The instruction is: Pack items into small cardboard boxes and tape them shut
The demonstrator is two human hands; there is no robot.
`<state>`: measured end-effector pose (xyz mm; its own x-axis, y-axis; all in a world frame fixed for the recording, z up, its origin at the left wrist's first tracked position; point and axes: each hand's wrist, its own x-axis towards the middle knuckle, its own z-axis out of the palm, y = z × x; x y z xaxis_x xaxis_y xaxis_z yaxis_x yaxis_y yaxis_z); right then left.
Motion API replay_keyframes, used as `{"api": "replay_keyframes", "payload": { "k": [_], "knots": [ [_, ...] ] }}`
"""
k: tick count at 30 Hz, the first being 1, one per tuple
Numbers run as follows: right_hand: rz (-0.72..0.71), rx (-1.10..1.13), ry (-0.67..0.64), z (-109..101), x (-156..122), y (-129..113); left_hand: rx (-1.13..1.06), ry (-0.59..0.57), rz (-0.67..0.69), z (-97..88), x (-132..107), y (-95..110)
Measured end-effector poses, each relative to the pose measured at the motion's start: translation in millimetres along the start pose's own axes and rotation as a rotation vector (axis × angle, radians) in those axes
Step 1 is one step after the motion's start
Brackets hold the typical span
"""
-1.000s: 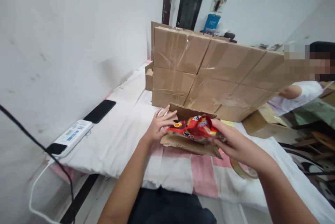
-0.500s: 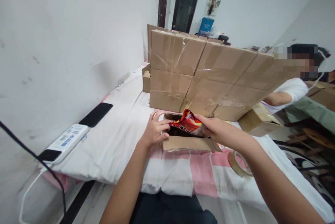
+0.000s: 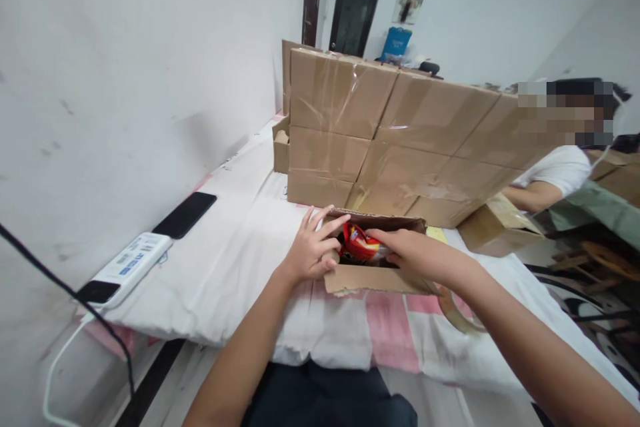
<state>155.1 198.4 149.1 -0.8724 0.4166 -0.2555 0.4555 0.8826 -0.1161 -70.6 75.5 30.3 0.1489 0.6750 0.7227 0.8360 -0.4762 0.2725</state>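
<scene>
A small cardboard box (image 3: 380, 280) with its top flaps open lies in front of me on the cloth-covered surface. Inside it is a shiny red snack packet (image 3: 359, 245), partly hidden by the box walls and my fingers. My right hand (image 3: 406, 252) reaches in over the box's right side, its thumb and fingers closed on the packet. At the left end of the box, my left hand (image 3: 314, 248) rests with fingers spread over the edge. A roll of clear tape (image 3: 457, 314) sits beside the box at the right, partly behind my forearm.
Taped cardboard boxes (image 3: 415, 127) form a stacked wall just behind. Another carton (image 3: 500, 227) stands at right, near a person in a white shirt (image 3: 567, 170). On the left lie a black phone (image 3: 185, 215) and a white power strip (image 3: 133, 264) with cables, beside the wall.
The red packet has gone lower into the box and shows less above its rim. The box has shifted slightly right, and my left hand's fingers have spread wider.
</scene>
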Motion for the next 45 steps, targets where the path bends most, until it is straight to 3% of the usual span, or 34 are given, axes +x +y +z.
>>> {"api": "replay_keyframes", "payload": {
  "k": [4, 8, 14, 17, 20, 24, 26, 28, 32, 35, 37, 41, 45],
  "knots": [
    [-0.084, 0.035, -0.043, 4.6, 10.4, -6.7, -0.189, 0.106, 0.036, 4.7, -0.1, 1.9],
    [-0.171, 0.14, -0.057, 6.0, 22.3, -2.3, -0.356, 0.192, -0.055, 8.3, -2.1, -2.4],
    [-0.169, 0.252, -0.088, 6.2, 29.3, 9.9, -0.293, 0.226, -0.115, 11.7, -8.7, -5.9],
    [-0.193, 0.312, 0.027, 0.6, 23.4, 9.9, -0.217, 0.277, -0.11, 12.8, -10.2, -5.9],
    [-0.164, 0.347, 0.223, -5.3, 8.0, 11.8, -0.159, 0.282, -0.095, 13.4, -10.4, -6.3],
    [0.04, 0.437, 0.649, 4.1, -24.7, 26.3, -0.174, 0.344, -0.098, 15.0, -10.2, -7.6],
    [0.155, 0.569, 0.905, 19.5, -39.8, 36.5, -0.212, 0.364, -0.135, 16.4, -9.8, -8.6],
    [0.239, 0.727, 1.073, 39.8, -49.6, 45.7, -0.236, 0.331, -0.187, 18.0, -8.9, -9.7],
    [0.21, 0.888, 1.029, 80.1, -51.7, 56.6, -0.297, 0.26, -0.205, 21.1, -7.8, -10.7],
    [0.175, 0.897, 1.005, 99.4, -45.8, 60.1, -0.349, 0.33, -0.204, 23.0, -9.6, -10.5],
    [0.18, 0.895, 1.024, 105.9, -41.8, 61.3, -0.335, 0.338, -0.24, 23.3, -10.9, -11.0],
    [0.192, 0.922, 1.045, 111.8, -34.8, 61.8, -0.371, 0.227, -0.279, 23.4, -9.2, -14.4],
    [0.218, 0.986, 1.068, 119.3, -28.8, 60.9, -0.457, 0.233, -0.324, 26.0, -6.8, -15.5]
  ]
}}
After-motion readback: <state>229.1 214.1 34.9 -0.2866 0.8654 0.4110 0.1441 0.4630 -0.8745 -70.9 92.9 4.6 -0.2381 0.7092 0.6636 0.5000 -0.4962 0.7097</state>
